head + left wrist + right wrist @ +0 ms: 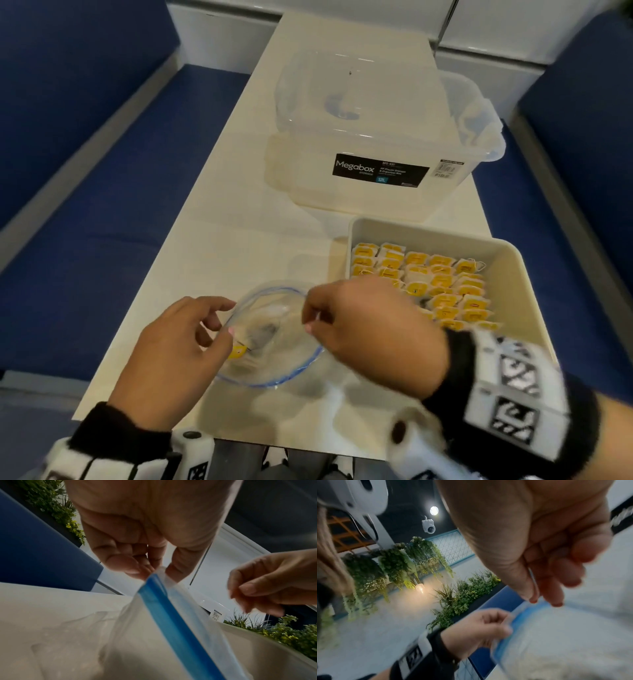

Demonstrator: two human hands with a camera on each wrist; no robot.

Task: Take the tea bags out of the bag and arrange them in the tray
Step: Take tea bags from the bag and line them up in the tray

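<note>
A clear zip bag (274, 342) with a blue zip rim (164, 609) stands with its mouth wide open on the table near me. One tea bag with a yellow tag (236, 352) lies inside it. My left hand (219, 329) pinches the rim's left side (157, 573) between thumb and fingers. My right hand (313, 318) is blurred at the rim's right side; in the right wrist view its curled fingers (553, 588) and thumb close on a thin pale edge just above the rim (522, 616). The white tray (513, 274) at right holds several rows of tea bags (442, 284).
A clear storage box (376, 192) with a black label, its lid resting on top, stands behind the tray on the narrow cream table (239, 222). Blue benches (102, 222) run along both sides of the table. Plants (283, 631) line the room's edge.
</note>
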